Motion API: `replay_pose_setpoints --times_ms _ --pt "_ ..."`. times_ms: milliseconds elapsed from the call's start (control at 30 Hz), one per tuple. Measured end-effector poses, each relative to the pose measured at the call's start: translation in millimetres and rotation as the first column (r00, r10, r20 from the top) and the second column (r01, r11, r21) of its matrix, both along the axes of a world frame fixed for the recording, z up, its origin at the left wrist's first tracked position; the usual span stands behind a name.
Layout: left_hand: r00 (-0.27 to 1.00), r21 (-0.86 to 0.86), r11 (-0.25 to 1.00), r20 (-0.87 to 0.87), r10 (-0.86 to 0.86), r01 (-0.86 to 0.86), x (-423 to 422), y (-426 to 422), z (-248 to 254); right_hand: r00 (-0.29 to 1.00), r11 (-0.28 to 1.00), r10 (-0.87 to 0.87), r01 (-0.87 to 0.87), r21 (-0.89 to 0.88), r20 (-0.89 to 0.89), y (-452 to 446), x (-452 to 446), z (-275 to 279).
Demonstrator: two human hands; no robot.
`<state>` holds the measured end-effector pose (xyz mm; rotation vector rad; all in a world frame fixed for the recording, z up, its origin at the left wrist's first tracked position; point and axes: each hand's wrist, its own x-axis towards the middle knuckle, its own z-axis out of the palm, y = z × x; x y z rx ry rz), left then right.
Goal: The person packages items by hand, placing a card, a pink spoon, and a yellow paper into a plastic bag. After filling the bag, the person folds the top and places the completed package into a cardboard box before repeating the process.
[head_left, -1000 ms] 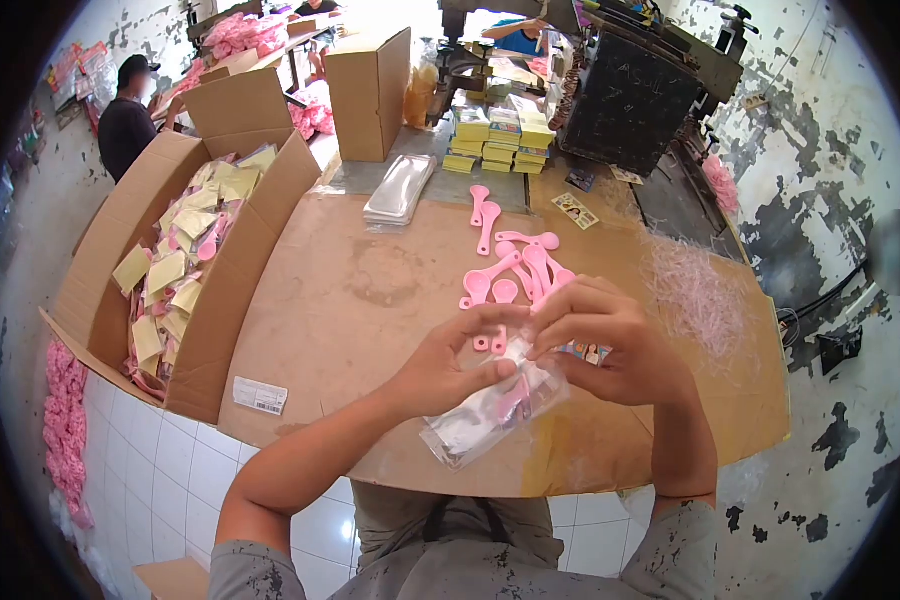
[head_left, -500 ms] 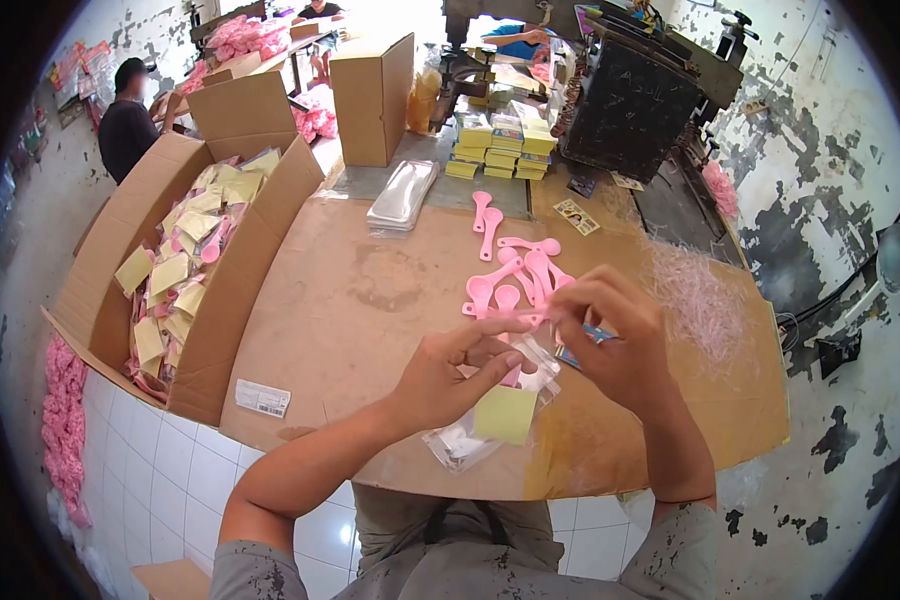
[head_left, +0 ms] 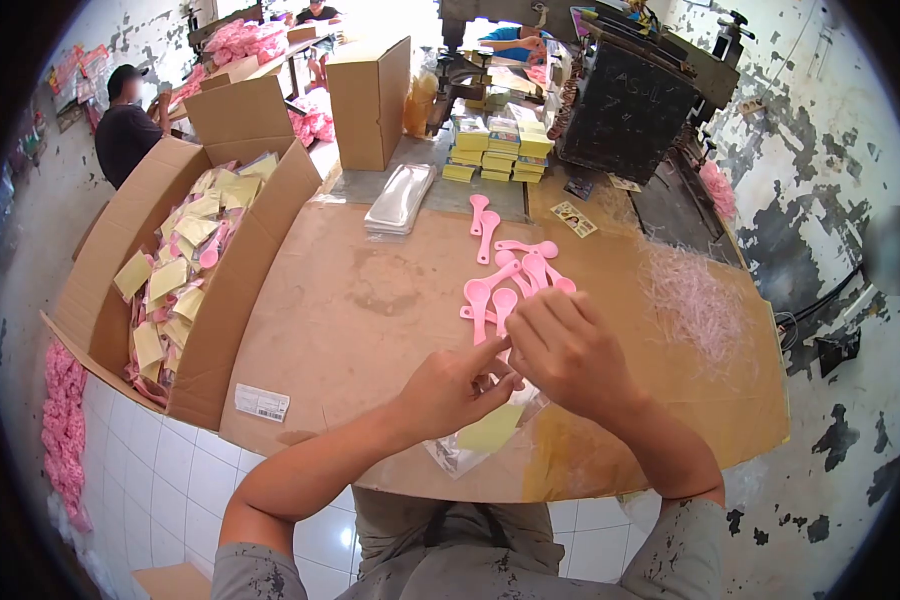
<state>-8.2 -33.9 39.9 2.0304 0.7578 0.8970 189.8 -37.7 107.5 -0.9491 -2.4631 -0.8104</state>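
Listed from left to right: an open carton [head_left: 232, 300] of bagged packets [head_left: 168, 276] stands at the left edge of the cardboard-covered table [head_left: 345, 345], well apart from both hands. Next is the left hand [head_left: 442, 392], palm side inward, thumb and index finger bent toward each other and directed at the right hand; whether anything is pinched there cannot be told. Just right of its palm, below the fingertips, a pale yellow card [head_left: 490, 430] lies at a clear plastic bag [head_left: 456, 460] (on it or inside it, the view does not settle which). The bag's long axis appears to slant, its visible lower end toward the wearer and slightly left, its upper part running up and right beneath the hands. Beyond the fingertips, on the far side from the wearer, lies the loose group of pink spoons [head_left: 536, 268]. One near spoon [head_left: 505, 300] has its bowl away from the wearer and its handle pointing back toward the fingers. The right hand [head_left: 570, 355] is curled, knuckles up, its fingertips close to those of the left; its grip is hidden, contents not determined. It is judged the nearer hand to the spoons; the left appears nearer the bag's lower end.
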Motion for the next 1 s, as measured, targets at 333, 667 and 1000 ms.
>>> replay_pose_setpoints --times_ms 333,667,1000 --pt "0.898 -0.423 0.885 0.44 0.015 0.193 4 11 3 0.361 0.389 -0.522 -0.706 -0.593 -0.773 8 201 9" --pt "0.901 -0.467 0.871 0.429 0.068 0.156 8 17 -9 0.674 0.797 -0.604 0.49 -0.354 -0.426 6 247 -34" --pt "0.904 -0.469 0.865 0.425 0.044 0.178 7 16 -3 0.555 0.429 -0.401 -0.589 -0.685 -0.729 1 50 -53"
